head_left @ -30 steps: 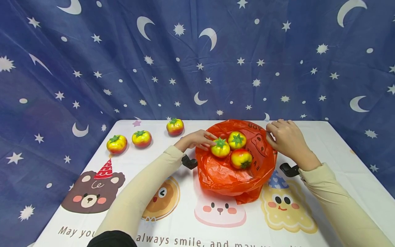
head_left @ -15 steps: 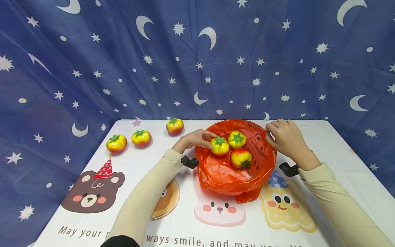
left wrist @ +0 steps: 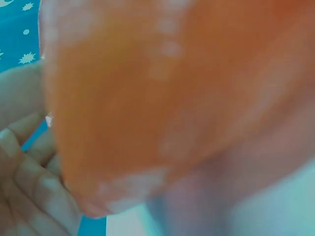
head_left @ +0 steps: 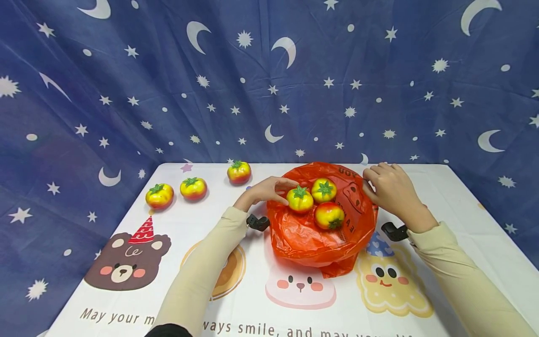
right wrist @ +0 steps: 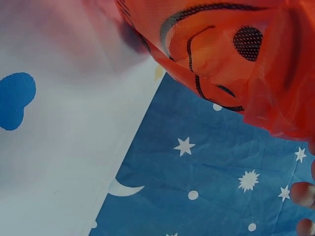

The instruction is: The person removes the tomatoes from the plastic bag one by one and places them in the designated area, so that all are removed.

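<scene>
In the head view, a red plastic bag stands with its mouth spread, holding three yellow-and-red tomatoes with green leafy tops. My left hand is at the bag's left rim, beside the leftmost tomato. Its fingers and thumb are apart, with a gap between them. Behind that tomato lies a second tomato; a third tomato lies on its side in front. My right hand grips the bag's right rim with curled fingers. Blurred bag plastic covers much of the left wrist view.
Three more tomatoes lie at the table's back left: one tomato farthest left, another tomato beside it, and one tomato near the back edge. A printed white cloth covers the table; a blue starry curtain hangs behind.
The left hand's fingers have come off the top of the leftmost tomato and spread apart, and that tomato has shifted slightly. The right hand keeps its place on the bag's rim.
</scene>
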Demonstrator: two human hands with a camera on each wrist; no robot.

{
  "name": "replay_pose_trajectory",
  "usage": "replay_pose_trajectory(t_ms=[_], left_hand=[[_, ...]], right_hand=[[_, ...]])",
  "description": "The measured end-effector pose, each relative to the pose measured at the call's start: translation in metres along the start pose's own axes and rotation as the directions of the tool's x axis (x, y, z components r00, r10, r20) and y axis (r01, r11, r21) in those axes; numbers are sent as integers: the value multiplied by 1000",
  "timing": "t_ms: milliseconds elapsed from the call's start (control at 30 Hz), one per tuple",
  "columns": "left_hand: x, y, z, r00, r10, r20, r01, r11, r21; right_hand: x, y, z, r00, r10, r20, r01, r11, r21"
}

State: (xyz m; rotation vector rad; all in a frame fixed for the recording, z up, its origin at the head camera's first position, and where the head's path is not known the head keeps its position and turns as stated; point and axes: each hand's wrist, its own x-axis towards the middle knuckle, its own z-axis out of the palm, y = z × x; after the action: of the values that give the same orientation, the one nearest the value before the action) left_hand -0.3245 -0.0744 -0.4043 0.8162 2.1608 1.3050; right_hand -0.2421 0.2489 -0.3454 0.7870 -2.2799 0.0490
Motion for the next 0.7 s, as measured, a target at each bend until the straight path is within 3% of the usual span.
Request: replay_pose_trajectory(t_ms=[200,433,700], left_hand=[[1,-2,2,1000,9,3,-9,1000,2],[3,-6,4,999,-40,-19,41,999,22],[3,-8,8,998,-43,-49,44,999,25]], right_hand=[[0,0,0,1000,0,1,0,1000,-1],[-1,0,0,1000,-3,-4,3,1000,1],[0,1,0,1000,-2,-6,2,1000,2]])
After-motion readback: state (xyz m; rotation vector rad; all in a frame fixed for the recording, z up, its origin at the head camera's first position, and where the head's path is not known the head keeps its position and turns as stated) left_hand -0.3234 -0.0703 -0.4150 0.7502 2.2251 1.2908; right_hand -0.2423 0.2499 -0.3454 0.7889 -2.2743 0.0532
